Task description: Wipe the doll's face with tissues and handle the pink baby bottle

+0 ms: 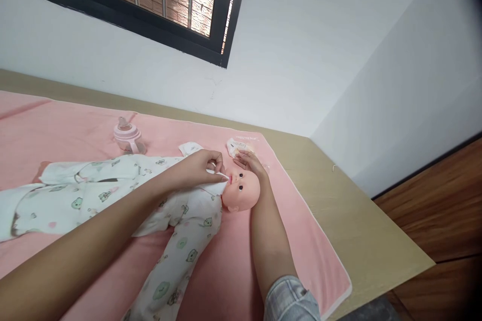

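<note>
A baby doll (pixel 246 195) lies on its back on a pink blanket (pixel 222 271), wearing a white outfit (pixel 188 220) printed with small animals. My left hand (pixel 205 166) reaches across its chest, thumb and fingers pinching the edge of a white cloth (pixel 215 186) drawn up to the doll's mouth. Whether this cloth is the collar or a separate piece, I cannot tell. My right hand (pixel 249 161) is at the far side of the head, its fingers extended and the forearm curving round the crown. Close by its fingertips lies a small white packet (pixel 234 146).
A pink-lidded baby bottle (pixel 128 138) with handles stands beyond the doll's legs. A white printed piece (pixel 190 148), perhaps a sleeve, shows behind my left hand. The wooden surface (pixel 361 225) ends at the right, near wooden panels (pixel 437 200). A wall and window (pixel 222 35) rise behind.
</note>
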`<state>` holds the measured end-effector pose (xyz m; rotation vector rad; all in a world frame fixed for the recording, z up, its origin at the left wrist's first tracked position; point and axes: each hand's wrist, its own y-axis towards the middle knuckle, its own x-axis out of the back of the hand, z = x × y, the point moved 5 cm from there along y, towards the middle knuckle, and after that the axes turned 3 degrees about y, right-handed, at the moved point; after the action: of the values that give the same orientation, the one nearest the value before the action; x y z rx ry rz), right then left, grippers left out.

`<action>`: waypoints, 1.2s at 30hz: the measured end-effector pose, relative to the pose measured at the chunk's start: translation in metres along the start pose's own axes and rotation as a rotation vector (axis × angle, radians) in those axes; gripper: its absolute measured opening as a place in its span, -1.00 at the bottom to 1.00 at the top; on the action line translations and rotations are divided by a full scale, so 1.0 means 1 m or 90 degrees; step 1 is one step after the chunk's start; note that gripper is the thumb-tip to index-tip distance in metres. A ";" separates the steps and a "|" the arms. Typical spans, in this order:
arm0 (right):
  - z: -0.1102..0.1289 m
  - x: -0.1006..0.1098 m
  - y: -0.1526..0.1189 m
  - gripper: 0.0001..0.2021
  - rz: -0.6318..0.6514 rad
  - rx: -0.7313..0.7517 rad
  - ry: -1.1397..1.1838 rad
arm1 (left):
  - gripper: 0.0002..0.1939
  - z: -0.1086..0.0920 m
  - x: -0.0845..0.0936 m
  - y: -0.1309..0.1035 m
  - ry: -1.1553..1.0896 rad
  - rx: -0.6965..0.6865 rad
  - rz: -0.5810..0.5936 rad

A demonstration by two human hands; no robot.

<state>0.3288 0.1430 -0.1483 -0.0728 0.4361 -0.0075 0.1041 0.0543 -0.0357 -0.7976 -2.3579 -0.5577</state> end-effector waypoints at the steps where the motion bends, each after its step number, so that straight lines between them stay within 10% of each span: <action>1: 0.000 0.000 0.000 -0.80 -0.001 0.000 0.000 | -0.78 0.000 -0.001 0.000 0.009 0.000 0.001; 22: 0.002 -0.003 -0.005 -0.77 -0.009 0.009 -0.005 | -0.87 -0.015 0.009 -0.005 -0.014 -0.062 -0.067; 36: 0.004 -0.004 -0.009 -0.80 -0.013 0.014 0.000 | -0.80 -0.010 0.007 -0.003 -0.052 -0.012 0.072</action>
<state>0.3266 0.1343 -0.1424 -0.0552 0.4357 -0.0324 0.1016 0.0496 -0.0248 -0.9722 -2.3660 -0.5085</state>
